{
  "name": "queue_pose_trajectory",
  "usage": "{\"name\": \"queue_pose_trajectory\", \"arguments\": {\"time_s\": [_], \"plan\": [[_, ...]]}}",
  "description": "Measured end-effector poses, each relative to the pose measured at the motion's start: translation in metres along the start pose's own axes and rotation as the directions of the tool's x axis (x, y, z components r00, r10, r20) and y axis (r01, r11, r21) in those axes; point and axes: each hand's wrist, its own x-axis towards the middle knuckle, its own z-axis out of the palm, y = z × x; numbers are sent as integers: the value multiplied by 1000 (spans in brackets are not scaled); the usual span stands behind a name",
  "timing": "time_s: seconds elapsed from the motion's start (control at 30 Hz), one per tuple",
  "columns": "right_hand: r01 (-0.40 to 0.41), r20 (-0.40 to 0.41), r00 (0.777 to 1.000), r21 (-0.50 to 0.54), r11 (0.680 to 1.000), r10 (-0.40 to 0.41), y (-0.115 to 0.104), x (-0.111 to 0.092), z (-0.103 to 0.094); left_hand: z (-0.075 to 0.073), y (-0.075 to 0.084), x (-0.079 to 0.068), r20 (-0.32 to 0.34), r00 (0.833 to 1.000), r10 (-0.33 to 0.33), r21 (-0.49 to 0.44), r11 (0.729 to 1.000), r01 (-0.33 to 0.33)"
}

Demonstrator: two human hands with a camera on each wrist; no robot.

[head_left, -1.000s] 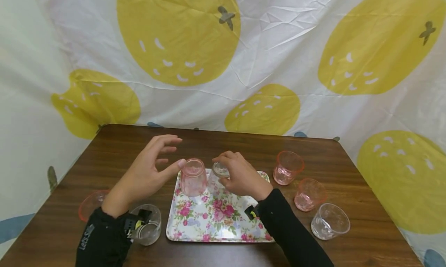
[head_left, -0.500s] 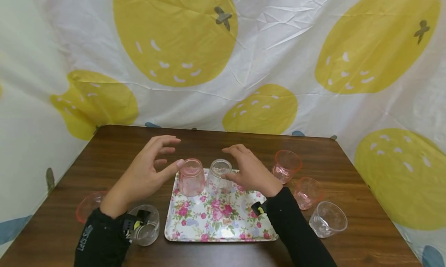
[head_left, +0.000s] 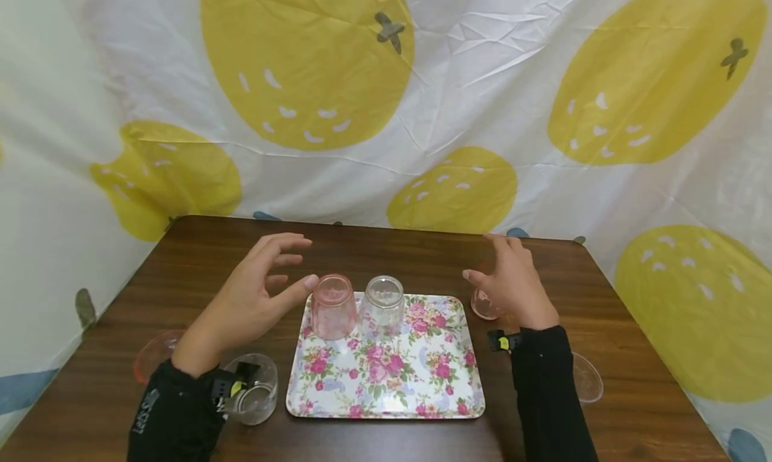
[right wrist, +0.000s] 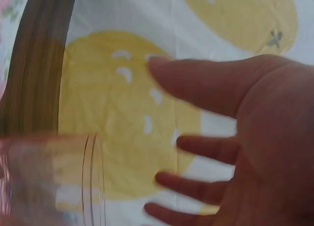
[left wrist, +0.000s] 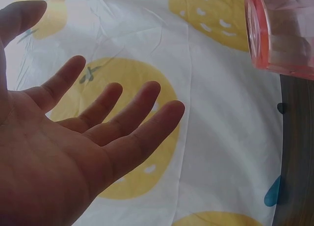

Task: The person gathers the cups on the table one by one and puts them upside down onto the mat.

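Observation:
On the floral tray, a pink glass and a clear glass stand upside down side by side along the back. My left hand hovers just left of the pink glass, fingers spread and holding nothing; its thumb tip overlaps the glass's edge in the head view. To the right of the tray, my right hand hangs over an upright pink glass and partly hides it. The right wrist view shows the fingers relaxed and apart from that glass.
Behind my left wrist sit a pink-rimmed glass and a clear glass, both partly covered. A clear glass stands right of my right sleeve. The brown wooden table ends at a lemon-print cloth.
My right hand has let go of the clear glass on the tray and moved right, over the pink glass. It now covers the second pink glass on that side. The left hand has stayed put.

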Motion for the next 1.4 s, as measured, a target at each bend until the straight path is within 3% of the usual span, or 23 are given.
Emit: {"name": "queue_pose_trajectory", "arguments": {"time_s": [0.2,0.77,1.4], "plan": [[-115,31,993,-6,993,115,15,-4,-2,0,0,0,12,1000,23,5,1000,-23],[-128,76,989,36,991,125,32,1,11,-1,-5,-1,13,1000,18,13,1000,-18],[-122,59,991,3,993,122,34,0,16,-2,-5,-1,11,1000,23,14,1000,-23]]}}
